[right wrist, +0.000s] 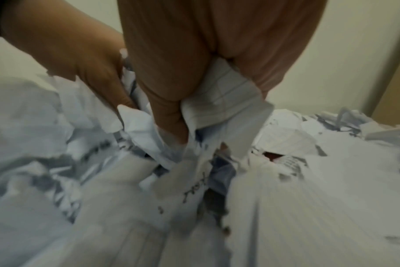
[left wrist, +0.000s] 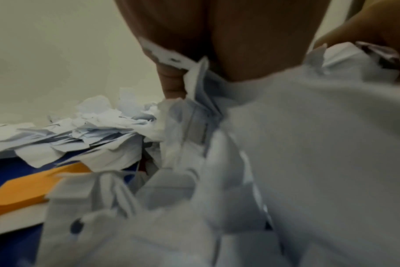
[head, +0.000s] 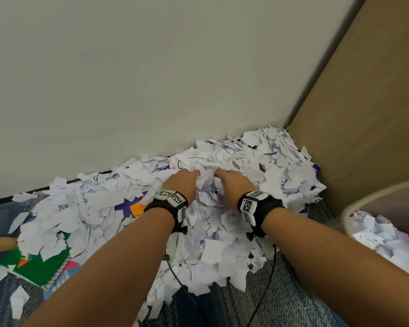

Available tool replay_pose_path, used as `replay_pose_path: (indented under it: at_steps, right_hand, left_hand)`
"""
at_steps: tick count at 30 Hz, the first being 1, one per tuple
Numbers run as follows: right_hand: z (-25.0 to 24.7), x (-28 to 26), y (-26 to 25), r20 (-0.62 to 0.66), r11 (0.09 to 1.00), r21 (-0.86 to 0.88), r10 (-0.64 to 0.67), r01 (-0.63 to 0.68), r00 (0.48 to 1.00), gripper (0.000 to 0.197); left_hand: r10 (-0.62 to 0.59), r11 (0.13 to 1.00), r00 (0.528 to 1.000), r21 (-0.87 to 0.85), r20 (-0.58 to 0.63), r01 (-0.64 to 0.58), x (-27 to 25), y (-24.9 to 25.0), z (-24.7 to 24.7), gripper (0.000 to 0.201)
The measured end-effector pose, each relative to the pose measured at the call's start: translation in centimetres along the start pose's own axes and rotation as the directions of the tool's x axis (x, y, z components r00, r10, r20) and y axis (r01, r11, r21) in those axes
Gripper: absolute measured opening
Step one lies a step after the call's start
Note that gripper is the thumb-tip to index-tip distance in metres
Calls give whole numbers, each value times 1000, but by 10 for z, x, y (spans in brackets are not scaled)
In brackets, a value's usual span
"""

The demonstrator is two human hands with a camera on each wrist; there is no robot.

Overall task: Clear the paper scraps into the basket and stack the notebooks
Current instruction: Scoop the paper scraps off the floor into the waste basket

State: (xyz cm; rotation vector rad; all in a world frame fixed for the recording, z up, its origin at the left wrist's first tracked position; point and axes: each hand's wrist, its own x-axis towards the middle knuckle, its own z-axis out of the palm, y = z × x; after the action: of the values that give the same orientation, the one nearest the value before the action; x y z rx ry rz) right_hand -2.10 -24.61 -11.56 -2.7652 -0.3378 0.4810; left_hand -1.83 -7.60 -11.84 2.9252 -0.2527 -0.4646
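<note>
A deep heap of torn white paper scraps (head: 222, 166) covers the floor against the wall. Both hands are dug into its middle, side by side. My left hand (head: 183, 181) curls round a bunch of scraps (left wrist: 194, 112). My right hand (head: 232, 181) grips scraps (right wrist: 219, 101) too, thumb pressed on a lined piece. A green spiral notebook (head: 37, 270) lies at the left, half under scraps. A blue and orange notebook (head: 136, 207) (left wrist: 23, 187) shows through the heap beside my left wrist. The basket (head: 364, 201) stands at the right, holding scraps.
A pale wall (head: 151, 79) runs behind the heap and a tan panel (head: 368, 102) closes the right side. Grey-blue carpet (head: 281, 298) lies in front. Black cables (head: 267, 286) trail from my wrists. A tan cylinder (head: 0, 243) pokes in at the left edge.
</note>
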Motion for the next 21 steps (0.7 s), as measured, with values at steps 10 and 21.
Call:
replay_pose_path:
  at_steps: [10, 21]
  right_hand:
    - [-72, -20, -14, -104, 987, 151, 78, -62, 992, 47]
    - [-193, -79, -11, -280, 991, 128, 83, -49, 956, 37]
  left_hand:
    - [-58, 987, 981, -159, -186, 28, -7, 10, -58, 12]
    - [-8, 920, 903, -356, -430, -161, -23, 67, -144, 11]
